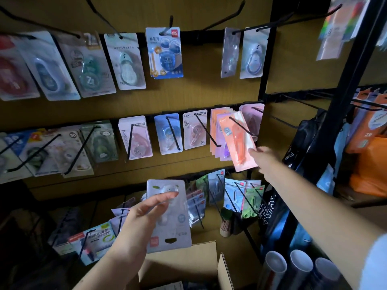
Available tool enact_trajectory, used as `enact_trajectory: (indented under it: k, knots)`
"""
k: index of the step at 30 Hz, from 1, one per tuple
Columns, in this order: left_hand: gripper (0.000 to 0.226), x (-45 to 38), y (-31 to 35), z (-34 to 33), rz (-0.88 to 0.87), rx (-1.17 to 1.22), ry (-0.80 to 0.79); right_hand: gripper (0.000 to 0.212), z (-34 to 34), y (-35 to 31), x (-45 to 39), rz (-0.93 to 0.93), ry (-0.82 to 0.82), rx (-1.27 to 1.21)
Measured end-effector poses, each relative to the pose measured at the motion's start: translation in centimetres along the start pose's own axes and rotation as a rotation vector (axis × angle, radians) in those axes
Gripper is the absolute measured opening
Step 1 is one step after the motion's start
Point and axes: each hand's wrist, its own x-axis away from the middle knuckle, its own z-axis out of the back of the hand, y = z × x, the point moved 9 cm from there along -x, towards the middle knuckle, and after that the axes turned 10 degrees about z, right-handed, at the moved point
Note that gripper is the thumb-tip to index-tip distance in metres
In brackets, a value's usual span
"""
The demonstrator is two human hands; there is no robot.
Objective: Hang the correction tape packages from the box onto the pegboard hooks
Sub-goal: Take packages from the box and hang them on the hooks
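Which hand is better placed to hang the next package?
Right hand: it already holds the orange package up at a middle-row hook. The left hand holds the grey package low, above the box.

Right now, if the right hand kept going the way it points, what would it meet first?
The right hand already touches the orange package on its hook; going on up-left, it would likely press that into the stacked packages behind. Depth is unclear.

A tan pegboard (199, 95) carries three rows of black hooks (206, 130) hung with carded correction tape packages (127, 61). At 12 o'clock hangs a blue sharpener card (165, 53); at 6 o'clock stands an open cardboard box (188, 262).
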Motion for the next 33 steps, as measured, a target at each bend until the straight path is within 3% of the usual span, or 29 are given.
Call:
enact_trajectory:
  k: [5, 14, 17, 19, 22, 28, 30, 33]
  knots:
    - [0.025, 0.8, 0.3, -0.8, -0.016, 0.04, -0.067, 0.021, 1.5, 0.9, 4.4, 0.065, -0.023, -0.065]
    - [0.066, 3.3, 1.4, -2.5, -0.114, 0.128, -0.148, 0.018, -5.2, -4.1, 18.5, 0.135, -0.776, -0.176]
    - [0.088, 3.8, 1.7, -1.8, -0.141, 0.17, -0.132, 0.019, -6.6, -4.8, 20.8, 0.171, -0.851, -0.115]
    - [0.089, 3.9, 1.8, -0.9, -0.144, 0.206, -0.103, 0.019, -6.8, -5.5, 21.1, 0.219, -0.853, -0.085]
    - [0.076, 4.0, 1.5, 0.2, -0.129, 0.208, -0.071, 0.018, -7.1, -6.3, 21.3, 0.264, -0.871, -0.087]
    - [0.027, 4.1, 2.5, 3.3, -0.218, 0.09, 0.116, 0.022, -6.3, -9.0, 20.9, 0.448, -0.838, -0.036]
    - [0.012, 4.3, 2.8, 2.9, -0.234, -0.032, 0.072, 0.019, -6.1, -9.8, 20.6, 0.518, -0.829, 0.012]
    - [0.009, 4.6, 2.2, 0.1, -0.197, -0.245, -0.15, 0.011, -6.1, -11.3, 20.8, 0.628, -0.827, 0.06]
